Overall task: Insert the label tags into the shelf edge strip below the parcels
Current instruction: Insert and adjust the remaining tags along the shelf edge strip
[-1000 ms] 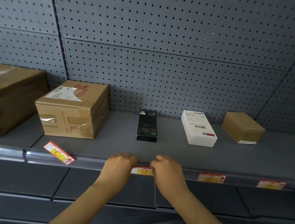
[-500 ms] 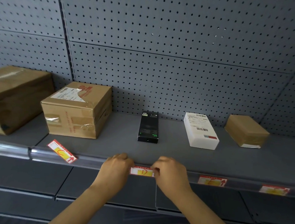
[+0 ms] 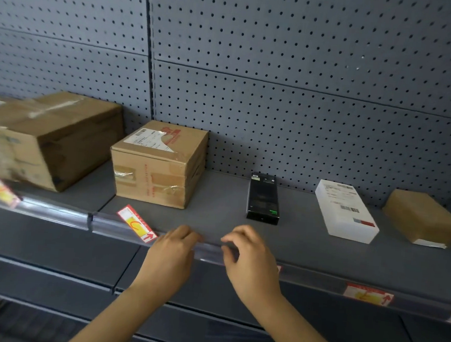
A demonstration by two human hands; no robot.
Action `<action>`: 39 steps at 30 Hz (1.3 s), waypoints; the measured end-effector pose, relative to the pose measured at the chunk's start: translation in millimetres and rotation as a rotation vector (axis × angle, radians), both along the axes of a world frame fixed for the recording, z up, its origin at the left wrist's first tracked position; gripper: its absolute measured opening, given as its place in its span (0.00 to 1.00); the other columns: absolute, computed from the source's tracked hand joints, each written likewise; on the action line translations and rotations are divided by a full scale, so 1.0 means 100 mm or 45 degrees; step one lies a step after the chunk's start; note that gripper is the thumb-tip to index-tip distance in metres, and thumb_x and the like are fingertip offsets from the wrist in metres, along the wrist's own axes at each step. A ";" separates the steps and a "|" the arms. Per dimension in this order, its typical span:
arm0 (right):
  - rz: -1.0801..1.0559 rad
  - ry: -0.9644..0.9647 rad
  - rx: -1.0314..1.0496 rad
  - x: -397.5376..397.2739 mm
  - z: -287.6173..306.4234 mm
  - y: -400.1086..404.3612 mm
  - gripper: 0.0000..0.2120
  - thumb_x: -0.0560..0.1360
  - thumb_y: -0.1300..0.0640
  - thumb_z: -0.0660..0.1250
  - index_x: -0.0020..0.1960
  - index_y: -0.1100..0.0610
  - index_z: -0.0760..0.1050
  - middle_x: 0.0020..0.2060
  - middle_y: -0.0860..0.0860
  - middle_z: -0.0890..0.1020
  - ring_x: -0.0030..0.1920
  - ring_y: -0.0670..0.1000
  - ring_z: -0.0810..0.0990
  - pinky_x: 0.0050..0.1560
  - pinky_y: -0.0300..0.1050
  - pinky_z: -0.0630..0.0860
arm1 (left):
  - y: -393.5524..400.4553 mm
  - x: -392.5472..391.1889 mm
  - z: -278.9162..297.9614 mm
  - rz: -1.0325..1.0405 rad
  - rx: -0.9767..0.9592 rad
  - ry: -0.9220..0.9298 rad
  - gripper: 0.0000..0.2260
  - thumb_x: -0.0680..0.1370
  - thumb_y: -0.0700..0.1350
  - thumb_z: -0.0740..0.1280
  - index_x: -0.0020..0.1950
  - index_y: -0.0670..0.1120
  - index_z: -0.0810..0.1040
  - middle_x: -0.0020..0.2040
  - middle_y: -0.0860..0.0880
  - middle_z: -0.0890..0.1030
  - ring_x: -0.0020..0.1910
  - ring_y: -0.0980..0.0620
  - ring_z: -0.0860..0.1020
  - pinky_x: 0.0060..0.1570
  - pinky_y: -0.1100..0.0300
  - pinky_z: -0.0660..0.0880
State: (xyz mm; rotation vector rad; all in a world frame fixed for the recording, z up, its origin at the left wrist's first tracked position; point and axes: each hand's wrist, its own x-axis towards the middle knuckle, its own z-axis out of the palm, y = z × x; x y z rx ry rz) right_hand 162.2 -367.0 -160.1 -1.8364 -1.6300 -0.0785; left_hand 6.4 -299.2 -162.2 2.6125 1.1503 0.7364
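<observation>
Just left of left hand (image 3: 169, 253), loose tag (image 3: 137, 223)

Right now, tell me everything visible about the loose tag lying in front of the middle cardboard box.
The loose tag is a narrow white slip with a red border, a yellow patch with a red mark and a red arrow at its lower end. It looks like paper. It lies slanted across the shelf's front edge, not slotted in. Neither hand touches it.

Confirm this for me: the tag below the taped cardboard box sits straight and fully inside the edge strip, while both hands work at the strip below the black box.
Not quite. In the head view, the tag below the taped cardboard box lies tilted across the edge strip, not seated straight inside it. The rest holds: the left hand and right hand are both at the strip below the black box.
</observation>
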 end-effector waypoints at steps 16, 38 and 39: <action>-0.211 0.127 -0.226 -1.46 -0.13 0.85 0.07 0.76 0.54 0.66 0.53 0.52 0.77 0.50 0.49 0.80 0.50 0.50 0.78 0.49 0.49 0.77 | 1.03 -1.28 0.18 -0.100 0.023 -0.036 0.17 0.67 0.27 0.70 0.51 0.43 0.81 0.49 0.43 0.80 0.45 0.42 0.78 0.39 0.49 0.79; -0.075 -0.266 -0.310 -1.51 -0.15 1.00 0.10 0.75 0.64 0.60 0.51 0.56 0.78 0.47 0.51 0.77 0.49 0.52 0.73 0.44 0.48 0.73 | 1.10 -1.43 -0.13 0.009 -0.075 0.048 0.12 0.69 0.29 0.69 0.42 0.45 0.81 0.44 0.47 0.80 0.37 0.45 0.79 0.27 0.57 0.69; -0.076 -0.279 -0.320 -1.51 -0.15 1.00 0.11 0.74 0.65 0.61 0.51 0.56 0.78 0.47 0.51 0.76 0.49 0.52 0.73 0.44 0.48 0.73 | 1.09 -1.43 -0.13 0.015 -0.059 0.067 0.12 0.67 0.28 0.70 0.41 0.45 0.82 0.43 0.47 0.81 0.36 0.45 0.80 0.26 0.57 0.69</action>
